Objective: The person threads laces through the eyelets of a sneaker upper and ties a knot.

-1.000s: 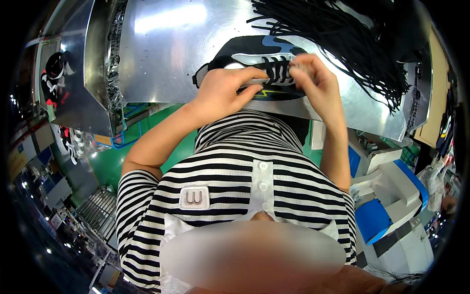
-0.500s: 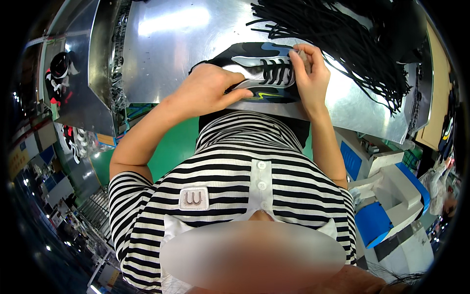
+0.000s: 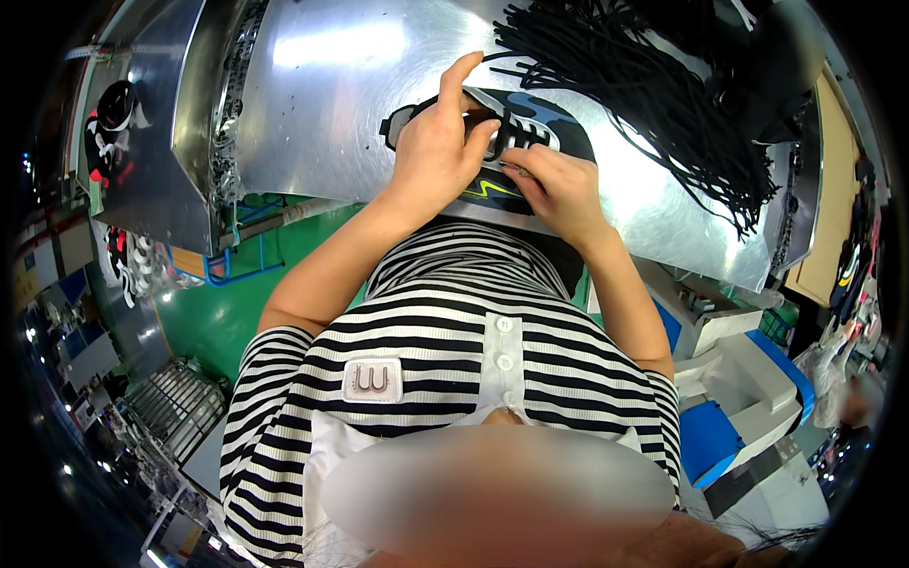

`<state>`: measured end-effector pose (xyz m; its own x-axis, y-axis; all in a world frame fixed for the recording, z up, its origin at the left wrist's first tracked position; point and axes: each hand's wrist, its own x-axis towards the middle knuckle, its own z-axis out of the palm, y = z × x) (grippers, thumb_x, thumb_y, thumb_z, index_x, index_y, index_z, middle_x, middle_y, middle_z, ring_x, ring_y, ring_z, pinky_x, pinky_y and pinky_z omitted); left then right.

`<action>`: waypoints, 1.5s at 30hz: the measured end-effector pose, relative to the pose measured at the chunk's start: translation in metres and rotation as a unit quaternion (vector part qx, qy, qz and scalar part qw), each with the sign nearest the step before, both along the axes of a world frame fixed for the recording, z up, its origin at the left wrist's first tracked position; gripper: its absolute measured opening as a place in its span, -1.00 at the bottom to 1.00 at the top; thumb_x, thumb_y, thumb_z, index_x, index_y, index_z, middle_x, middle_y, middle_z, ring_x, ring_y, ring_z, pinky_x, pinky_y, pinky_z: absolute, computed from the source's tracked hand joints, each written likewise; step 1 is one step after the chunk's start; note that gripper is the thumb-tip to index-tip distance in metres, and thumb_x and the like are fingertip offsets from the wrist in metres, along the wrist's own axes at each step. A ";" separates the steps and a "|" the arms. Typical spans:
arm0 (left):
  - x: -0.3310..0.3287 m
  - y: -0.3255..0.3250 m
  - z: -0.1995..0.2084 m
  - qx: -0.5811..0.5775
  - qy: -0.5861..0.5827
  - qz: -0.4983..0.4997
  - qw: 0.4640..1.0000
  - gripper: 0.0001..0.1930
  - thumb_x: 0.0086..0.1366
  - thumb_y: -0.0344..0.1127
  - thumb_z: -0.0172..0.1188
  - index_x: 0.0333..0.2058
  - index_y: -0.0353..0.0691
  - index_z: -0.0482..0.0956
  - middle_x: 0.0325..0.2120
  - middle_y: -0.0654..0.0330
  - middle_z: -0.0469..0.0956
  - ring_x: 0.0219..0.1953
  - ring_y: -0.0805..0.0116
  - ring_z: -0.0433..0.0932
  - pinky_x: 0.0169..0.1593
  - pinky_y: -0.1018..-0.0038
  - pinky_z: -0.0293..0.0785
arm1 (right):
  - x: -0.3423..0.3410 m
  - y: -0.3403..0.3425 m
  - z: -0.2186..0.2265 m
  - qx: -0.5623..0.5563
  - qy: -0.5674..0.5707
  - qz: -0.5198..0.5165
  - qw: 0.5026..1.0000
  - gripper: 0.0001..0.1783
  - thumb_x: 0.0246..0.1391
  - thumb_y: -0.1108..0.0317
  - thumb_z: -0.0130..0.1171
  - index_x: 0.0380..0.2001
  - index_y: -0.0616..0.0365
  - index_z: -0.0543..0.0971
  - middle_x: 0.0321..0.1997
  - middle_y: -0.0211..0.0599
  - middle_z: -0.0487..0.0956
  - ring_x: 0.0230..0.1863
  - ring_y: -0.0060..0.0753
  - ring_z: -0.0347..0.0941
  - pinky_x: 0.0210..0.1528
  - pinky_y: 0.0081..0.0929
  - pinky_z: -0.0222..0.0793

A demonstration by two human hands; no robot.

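A black sneaker (image 3: 571, 123) with blue-grey panels, a yellow-green line and black laces lies on the metal tabletop, toe pointing right. My left hand (image 3: 431, 151) is over its heel and collar. The index finger stretches up and away, the thumb reaches toward the lacing, and the two are apart; the other fingers are hidden. At the near side of the lacing, my right hand (image 3: 559, 185) pinches a black shoelace (image 3: 499, 142) between thumb and fingers. A small greyish thing shows at those fingertips, too small to name. Both hands cover much of the shoe's middle.
A thick bundle of loose black laces (image 3: 653, 104) spreads over the far right of the metal table (image 3: 322, 114). Beyond the left rim are shoes in black, white and red (image 3: 115, 133). A grey-white and blue machine (image 3: 748, 388) stands close by my right arm.
My right hand has moved from the toe leftward to the lacing and pinches there. My left hand has shifted right and up, its index finger now raised. The shoe has turned slightly.
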<state>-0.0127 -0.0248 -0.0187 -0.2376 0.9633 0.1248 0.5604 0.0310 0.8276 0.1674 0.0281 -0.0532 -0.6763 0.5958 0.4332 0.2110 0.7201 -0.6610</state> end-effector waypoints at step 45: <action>-0.041 0.003 0.018 -0.118 -0.148 -0.186 0.964 -0.58 0.21 -0.54 0.07 0.08 -0.24 0.46 -0.19 0.28 0.53 -0.17 0.56 0.50 -0.03 0.60 0.41 | -0.002 0.002 0.007 -0.487 0.213 -0.094 0.842 -0.86 0.23 0.45 0.15 -0.17 0.24 0.56 -0.43 -0.41 0.54 -0.56 -0.79 0.31 -0.52 -0.79 0.19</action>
<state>-0.0539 -0.0222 -0.0010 0.1377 0.9820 -0.1291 0.3087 0.0814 0.9477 0.1649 0.0304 -0.0464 -0.4369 0.8880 -0.1432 -0.1455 -0.2269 -0.9630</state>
